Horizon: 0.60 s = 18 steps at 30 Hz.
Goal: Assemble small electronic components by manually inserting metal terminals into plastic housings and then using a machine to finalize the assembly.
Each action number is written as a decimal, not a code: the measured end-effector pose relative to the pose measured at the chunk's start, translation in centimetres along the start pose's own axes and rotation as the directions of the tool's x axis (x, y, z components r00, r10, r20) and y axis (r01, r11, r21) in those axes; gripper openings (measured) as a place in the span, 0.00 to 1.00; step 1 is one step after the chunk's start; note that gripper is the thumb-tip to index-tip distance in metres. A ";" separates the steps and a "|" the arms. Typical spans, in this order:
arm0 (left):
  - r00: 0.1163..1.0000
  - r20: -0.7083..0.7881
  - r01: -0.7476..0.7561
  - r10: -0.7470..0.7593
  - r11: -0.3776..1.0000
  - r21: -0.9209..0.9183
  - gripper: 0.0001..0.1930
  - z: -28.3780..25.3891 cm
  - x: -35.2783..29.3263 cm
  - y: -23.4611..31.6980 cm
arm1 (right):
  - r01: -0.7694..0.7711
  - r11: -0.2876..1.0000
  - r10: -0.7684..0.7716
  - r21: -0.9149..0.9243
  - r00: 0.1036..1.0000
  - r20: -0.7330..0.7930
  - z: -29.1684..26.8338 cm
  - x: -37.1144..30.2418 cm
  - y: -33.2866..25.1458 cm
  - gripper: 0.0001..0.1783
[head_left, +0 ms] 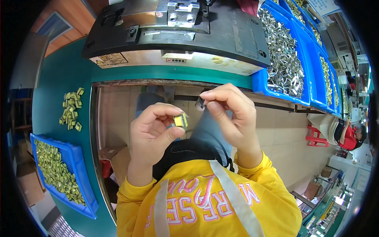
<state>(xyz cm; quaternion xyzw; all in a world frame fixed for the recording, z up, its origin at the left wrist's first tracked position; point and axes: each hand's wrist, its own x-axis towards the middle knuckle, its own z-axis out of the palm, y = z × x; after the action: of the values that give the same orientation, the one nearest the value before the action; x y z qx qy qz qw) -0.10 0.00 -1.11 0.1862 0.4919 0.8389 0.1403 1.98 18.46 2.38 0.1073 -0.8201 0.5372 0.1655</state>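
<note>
My left hand (152, 132) is closed, pinching a small yellow-wrapped transformer (181, 120) between thumb and fingers. Dark and metallic edges show around its yellow wrap. To its right, my right hand (233, 112) is raised with thumb and index finger curled toward each other. A small grey, shiny piece (200, 104) shows at those fingertips; it is too small to tell its kind or how it is gripped. The two hands are apart, held above my lap in front of the bench edge.
A black metal machine fixture (233, 35) stands ahead on the green bench (59, 94). Loose yellow parts (71, 108) lie at left, above a blue tray (89, 185) of similar parts. Blue bins (258, 81) at right hold shiny metal clips (282, 59). A person (348, 136) sits far right by a red stool (316, 136).
</note>
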 end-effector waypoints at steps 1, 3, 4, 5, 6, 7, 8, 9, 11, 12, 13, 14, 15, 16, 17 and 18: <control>1.000 0.002 -0.001 0.001 1.000 0.000 0.16 0.0 0.1 0.1 | 0.054 0.998 -0.054 -0.011 0.998 0.023 0.0 0.1 0.1 0.08; 0.999 -0.036 -0.006 0.007 0.999 0.031 0.17 -0.1 0.1 0.5 | 0.032 0.999 -0.032 0.006 0.999 0.035 0.4 0.1 0.1 0.09; 0.999 -0.041 -0.010 0.012 0.999 0.037 0.17 -0.2 0.1 0.6 | 0.010 1.000 -0.011 0.021 0.999 0.044 0.6 0.2 0.0 0.09; 0.997 -0.073 -0.014 0.020 0.997 0.073 0.16 -0.4 -0.2 0.7 | 0.020 0.999 -0.022 0.034 0.998 0.055 0.8 0.2 -0.1 0.09; 0.994 -0.108 -0.020 0.032 0.993 0.112 0.16 -0.7 -0.5 0.9 | 0.000 1.000 -0.001 0.021 0.997 0.073 0.9 0.2 -0.3 0.09; 0.991 -0.128 -0.032 0.049 0.991 0.132 0.16 -0.8 -0.8 1.0 | -0.015 1.000 0.014 0.011 0.995 0.094 1.0 0.2 -0.5 0.09; 0.977 -0.187 -0.078 0.099 0.990 0.118 0.16 -1.2 -0.8 1.3 | -0.024 0.999 0.021 0.032 0.998 0.066 1.2 0.2 -0.7 0.09; 0.956 -0.249 -0.129 0.154 0.985 0.113 0.16 -2.1 -0.8 1.4 | -0.023 1.000 0.023 0.018 0.999 0.048 1.2 0.0 -0.5 0.08; 0.891 -0.369 -0.189 0.265 0.955 0.228 0.14 -4.8 -0.3 1.8 | -0.075 0.996 0.077 -0.046 0.996 0.050 0.6 -0.4 -0.4 0.07; 0.777 -0.455 -0.099 0.435 0.799 0.593 0.13 -6.2 -0.3 2.5 | -0.109 0.994 0.109 0.006 0.994 0.007 0.8 -1.0 0.3 0.06; 0.646 -0.453 0.080 0.614 0.536 0.841 0.12 -7.7 -0.2 3.3 | -0.104 0.995 0.104 -0.010 0.994 0.014 0.8 -1.2 0.5 0.06; 0.585 -0.392 0.210 0.710 0.334 0.919 0.11 -9.2 -0.4 4.6 | -0.107 0.994 0.106 -0.001 0.994 0.039 0.9 -1.3 0.6 0.06; 0.535 -0.308 0.351 0.787 0.125 0.928 0.11 -10.8 -0.6 6.0 | -0.110 0.994 0.110 0.006 0.992 0.063 1.0 -1.4 0.6 0.06; 0.501 -0.264 0.423 0.824 0.032 0.905 0.10 -12.5 -1.0 6.7 | -0.089 0.996 0.087 0.023 0.993 0.081 1.2 -1.4 0.6 0.06; 0.477 -0.259 0.443 0.840 0.025 0.896 0.10 -13.4 -1.3 7.2 | -0.074 0.997 0.071 0.033 0.993 0.090 1.6 -1.2 0.5 0.06; 0.480 -0.252 0.543 0.840 -0.059 0.838 0.10 -14.2 -1.6 7.6 | -0.061 0.997 0.056 0.041 0.993 0.101 1.9 -1.1 0.3 0.06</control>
<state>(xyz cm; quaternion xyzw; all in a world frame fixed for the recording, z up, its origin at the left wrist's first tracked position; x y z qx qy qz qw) -5.45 -15.27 -1.02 -0.1420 0.8743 0.1681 -0.4325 2.59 16.85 0.97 0.1135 -0.8180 0.5538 0.1061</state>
